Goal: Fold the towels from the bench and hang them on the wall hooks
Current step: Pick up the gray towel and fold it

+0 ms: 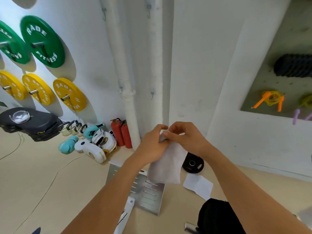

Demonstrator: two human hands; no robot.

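1. Your left hand (152,144) and right hand (184,137) meet just below the centre of the view, held out in front of the white wall corner.
2. The small white cloth towel (166,164) hangs from both hands; its top edge is bunched between them and its free end drops toward 6 o'clock, above the floor.
3. Left-hand fingers (159,128): curled over the towel's upper edge, gripping it. Right-hand fingers (172,132): curled, pinching the same edge from the 3 o'clock side. The two hands touch at the towel.
4. Four small metal wall hooks sit on the white wall at 12 o'clock from your hands: an upper pair (104,14) near the top of the view and a lower pair (152,95) just above your hands. All four are bare.
5. At 9 o'clock on the wall: round green weight plates (43,41) above round yellow weight plates (69,93), each on a peg.
6. On the floor at 8 o'clock from your hands: two red fire extinguishers (121,134) stand upright beside the white pipe, next to white and pale blue boxing gloves (94,144).
7. Beneath the towel: a slotted grey metal plate (146,195); at 4 o'clock, a small black weight plate (193,164) and a flat white sheet (199,185) on the floor.
8. At 3 o'clock: a grey pegboard (260,92) holding an orange-handled skipping rope (270,99).
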